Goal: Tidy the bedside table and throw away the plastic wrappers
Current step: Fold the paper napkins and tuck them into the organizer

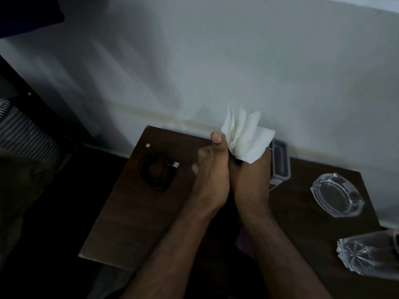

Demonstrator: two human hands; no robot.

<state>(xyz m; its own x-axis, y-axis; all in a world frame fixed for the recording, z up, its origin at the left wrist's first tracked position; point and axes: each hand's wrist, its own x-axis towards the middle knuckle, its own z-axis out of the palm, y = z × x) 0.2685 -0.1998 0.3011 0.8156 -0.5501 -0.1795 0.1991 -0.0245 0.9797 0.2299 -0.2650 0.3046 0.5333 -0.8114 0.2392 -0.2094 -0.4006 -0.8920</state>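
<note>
Both hands are held together over the middle of the dark brown wooden bedside table (129,212). A folded white paper tissue (244,137) is pinched between the left hand (212,180) and the right hand (251,182), its loose layers fanned toward 12 o'clock. The left thumb is pressed up against the tissue edge, other left fingers curled. Right fingers are hidden behind the tissue: state cannot be told.

Coiled black USB cable (156,169) lies at 9 o'clock of the hands. Grey rectangular container (280,160) sits just beside the right hand at 2 o'clock. Clear glass ashtray (336,195) at 3 o'clock, clear cut-glass tumbler (367,253) at 4 o'clock.
</note>
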